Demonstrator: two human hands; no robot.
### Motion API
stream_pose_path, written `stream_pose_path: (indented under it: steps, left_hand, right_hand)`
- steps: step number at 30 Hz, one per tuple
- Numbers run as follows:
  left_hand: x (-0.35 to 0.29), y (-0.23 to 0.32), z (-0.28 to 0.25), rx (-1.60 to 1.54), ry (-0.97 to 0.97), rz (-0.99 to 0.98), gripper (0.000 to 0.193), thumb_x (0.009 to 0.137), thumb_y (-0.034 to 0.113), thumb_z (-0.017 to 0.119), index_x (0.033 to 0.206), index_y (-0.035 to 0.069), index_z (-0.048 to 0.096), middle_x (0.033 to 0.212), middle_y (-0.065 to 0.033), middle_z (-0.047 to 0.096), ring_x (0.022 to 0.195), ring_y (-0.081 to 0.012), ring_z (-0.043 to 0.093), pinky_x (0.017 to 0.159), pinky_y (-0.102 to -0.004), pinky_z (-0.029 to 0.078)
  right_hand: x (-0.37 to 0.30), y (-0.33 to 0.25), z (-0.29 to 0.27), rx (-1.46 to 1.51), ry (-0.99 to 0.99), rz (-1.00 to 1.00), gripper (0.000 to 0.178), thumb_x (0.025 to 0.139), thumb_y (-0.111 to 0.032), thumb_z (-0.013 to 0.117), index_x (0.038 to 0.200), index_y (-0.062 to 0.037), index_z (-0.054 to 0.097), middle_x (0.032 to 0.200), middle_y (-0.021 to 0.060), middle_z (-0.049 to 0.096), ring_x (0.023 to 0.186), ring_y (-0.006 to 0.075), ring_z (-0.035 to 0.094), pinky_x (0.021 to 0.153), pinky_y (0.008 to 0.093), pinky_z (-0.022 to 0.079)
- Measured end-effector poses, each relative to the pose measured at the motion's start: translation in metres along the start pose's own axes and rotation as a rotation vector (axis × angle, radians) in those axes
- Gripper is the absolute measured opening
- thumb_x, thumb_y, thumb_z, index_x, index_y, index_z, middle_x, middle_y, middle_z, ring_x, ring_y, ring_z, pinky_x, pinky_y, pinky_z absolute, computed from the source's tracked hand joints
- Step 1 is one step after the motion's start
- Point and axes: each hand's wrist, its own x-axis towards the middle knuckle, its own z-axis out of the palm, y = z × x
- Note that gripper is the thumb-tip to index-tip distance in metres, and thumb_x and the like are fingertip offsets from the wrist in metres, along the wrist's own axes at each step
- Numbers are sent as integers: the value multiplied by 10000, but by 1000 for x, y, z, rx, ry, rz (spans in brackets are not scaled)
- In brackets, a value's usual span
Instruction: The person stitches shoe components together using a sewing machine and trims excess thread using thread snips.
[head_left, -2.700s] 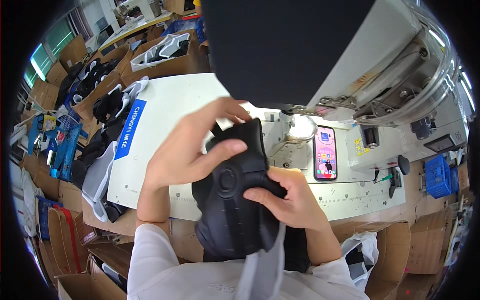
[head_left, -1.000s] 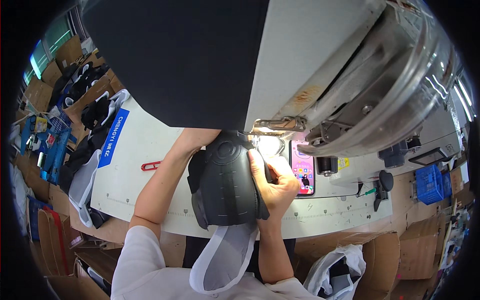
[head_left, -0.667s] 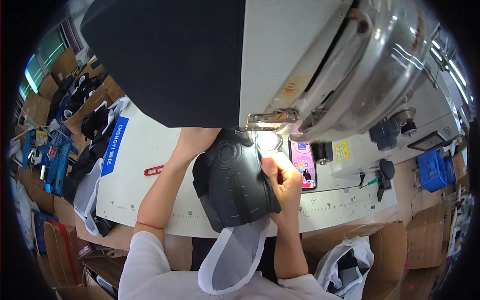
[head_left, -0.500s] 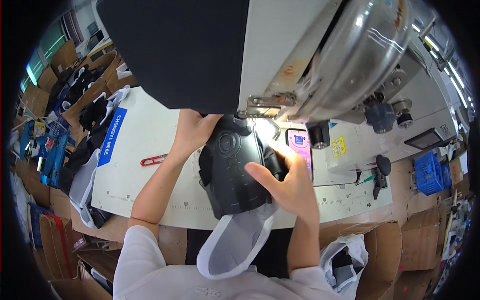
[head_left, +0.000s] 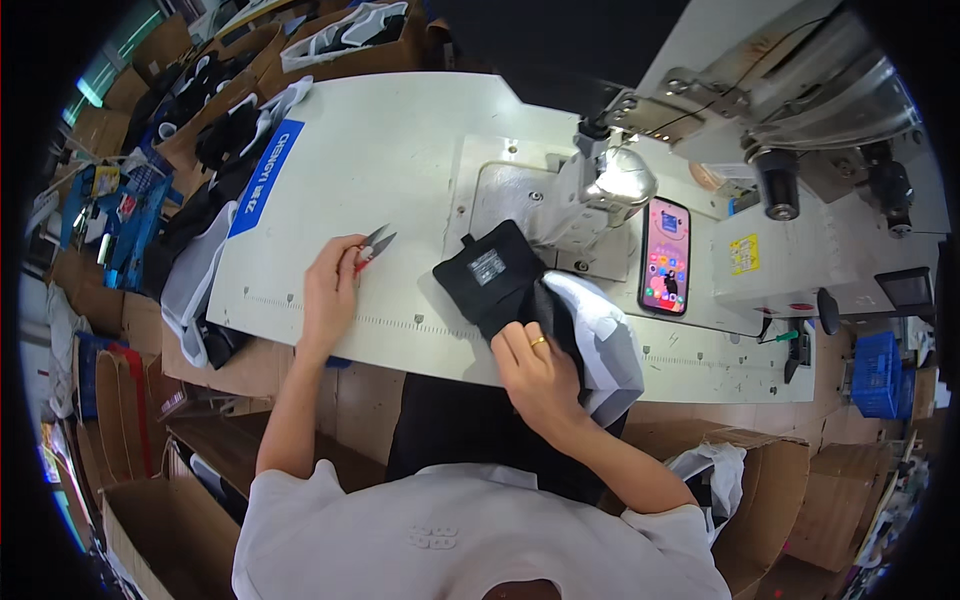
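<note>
In my left hand (head_left: 331, 287) is a small pair of red-handled thread snips (head_left: 373, 250), blades pointing up and to the right above the white table. My right hand (head_left: 538, 378), a ring on one finger, is closed on a black sewn fabric piece (head_left: 492, 268) at the table's front edge. A square printed label shows on the piece's flat black end. Its light grey padded part with a white border (head_left: 612, 350) hangs to the right of the hand. Just beyond the piece is the sewing machine's needle area (head_left: 600, 190).
A phone (head_left: 666, 255) with a lit pink screen lies right of the machine bed. Black and white sewn pieces (head_left: 190, 270) are heaped along the table's left edge. Cardboard boxes (head_left: 770, 500) stand below the table, and a blue crate (head_left: 876, 375) stands far right.
My left hand has left the black piece and picked up the snips. My right hand has pulled the piece from under the needle toward me and turned it over. The view has shifted.
</note>
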Motion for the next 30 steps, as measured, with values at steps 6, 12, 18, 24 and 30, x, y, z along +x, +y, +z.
stream_pose_path:
  steps: [6, 12, 18, 24, 30]
  left_hand:
    - [-48, 61, 18, 88, -218, 428, 247, 836, 123, 730, 1068, 81, 659, 810, -53, 571, 651, -225, 609, 572, -313, 472]
    - [-56, 67, 33, 413, -162, 634, 221, 768, 176, 790, 955, 105, 697, 858, -14, 625, 667, -153, 643, 566, -301, 489]
    - [-54, 76, 19, 164, 72, 552, 306, 681, 55, 815, 967, 59, 705, 873, -58, 640, 667, -170, 646, 562, -286, 505]
    - [-51, 98, 35, -35, 284, 779, 425, 600, 56, 858, 1002, 54, 719, 862, -67, 641, 613, -175, 624, 523, -258, 484]
    - [-42, 118, 38, -41, 252, 840, 330, 621, 30, 847, 923, 57, 719, 831, -76, 653, 621, -188, 638, 521, -266, 483]
  right_hand:
    - [-1, 1, 5, 28, 87, -2, 119, 702, -91, 615, 754, -89, 508, 792, 50, 425, 767, 186, 507, 674, 267, 473]
    - [-3, 0, 5, 61, 85, 33, 117, 706, -88, 613, 776, -83, 520, 797, 53, 429, 773, 192, 513, 671, 276, 481]
    - [0, 13, -18, 249, 108, 164, 203, 673, -41, 689, 843, -57, 578, 830, 65, 485, 803, 232, 544, 672, 336, 478]
    - [17, 18, -83, 744, 127, 349, 174, 723, 6, 745, 847, -13, 624, 738, 94, 515, 652, 241, 532, 611, 313, 417]
    - [5, 14, -86, 576, 150, 309, 268, 645, 12, 752, 876, -35, 625, 811, 83, 522, 747, 258, 548, 654, 348, 454]
